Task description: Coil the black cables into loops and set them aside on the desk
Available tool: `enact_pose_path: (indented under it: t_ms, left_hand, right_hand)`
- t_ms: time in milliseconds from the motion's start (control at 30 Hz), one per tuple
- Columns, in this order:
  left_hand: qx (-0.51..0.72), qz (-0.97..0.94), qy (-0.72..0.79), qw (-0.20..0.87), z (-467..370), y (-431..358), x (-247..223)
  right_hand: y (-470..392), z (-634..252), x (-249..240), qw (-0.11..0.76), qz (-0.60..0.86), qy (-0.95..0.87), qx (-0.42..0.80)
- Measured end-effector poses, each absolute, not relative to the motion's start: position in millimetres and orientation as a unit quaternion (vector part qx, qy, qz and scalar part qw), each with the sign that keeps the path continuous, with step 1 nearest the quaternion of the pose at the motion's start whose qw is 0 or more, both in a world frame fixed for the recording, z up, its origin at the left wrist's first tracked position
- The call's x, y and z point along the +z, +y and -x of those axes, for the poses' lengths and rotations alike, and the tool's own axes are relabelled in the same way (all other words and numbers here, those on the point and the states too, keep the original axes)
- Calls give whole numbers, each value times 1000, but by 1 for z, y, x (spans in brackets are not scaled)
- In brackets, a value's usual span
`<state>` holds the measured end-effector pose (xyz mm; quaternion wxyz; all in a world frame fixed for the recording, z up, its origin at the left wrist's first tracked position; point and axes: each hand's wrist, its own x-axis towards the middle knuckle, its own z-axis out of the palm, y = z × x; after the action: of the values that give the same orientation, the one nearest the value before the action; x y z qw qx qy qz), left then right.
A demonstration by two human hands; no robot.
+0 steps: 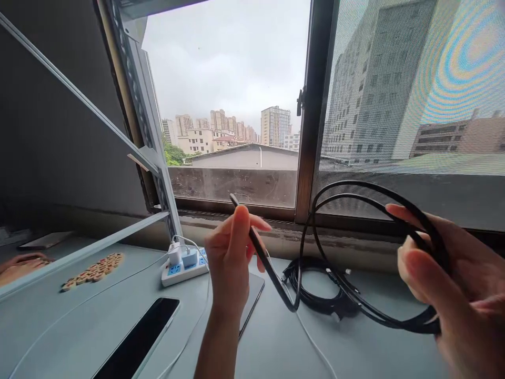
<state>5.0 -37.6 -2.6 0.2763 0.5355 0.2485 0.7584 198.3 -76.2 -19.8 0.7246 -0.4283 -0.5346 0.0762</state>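
Note:
A black cable (272, 269) runs between my two hands above the table. My left hand (235, 239) pinches it near one end, and the tip sticks up past the thumb. From there the cable bends at a low point and rises into loose loops. My right hand (445, 273) is closed around those loops at the right side. Behind and below the held cable, a second coil of black cable (315, 306) lies on the table near the window wall. Light-coloured connector ends show on that coil.
A smartphone (138, 337) lies at front left. A white power strip (183, 273) holds plugged-in chargers, with white cords trailing across the table (118, 316). Small round wooden pieces (94, 271) and another person's hand (26, 267) are at left, near a metal shelf frame (158, 173). A dark flat object (254, 297) is partly hidden.

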Motion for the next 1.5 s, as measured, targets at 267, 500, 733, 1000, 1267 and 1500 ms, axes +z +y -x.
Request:
enact_pose_path:
  t_ms: [267, 500, 733, 1000, 1267, 1500]
  left_hand:
    - [592, -673, 291, 334, -23, -33, -8]
    - [690, -641, 321, 102, -8, -37, -3]
    - [530, -781, 274, 186, 4, -37, 0]
    - [596, -671, 332, 290, -15, -21, -16]
    - [721, -473, 239, 446, -25, -17, -14]
    - [739, -335, 196, 551, -37, -23, -14]
  right_hand:
    - [-72, -156, -23, 572, 396, -711, 98]
    - [-66, -181, -24, 606, 399, -686, 45]
    - [-77, -185, -21, 638, 400, -657, 6]
    - [-78, -164, -20, 782, 415, -465, -21]
    - [-61, -173, -23, 691, 442, -560, 114]
    - [-54, -162, -25, 733, 377, -521, 222]
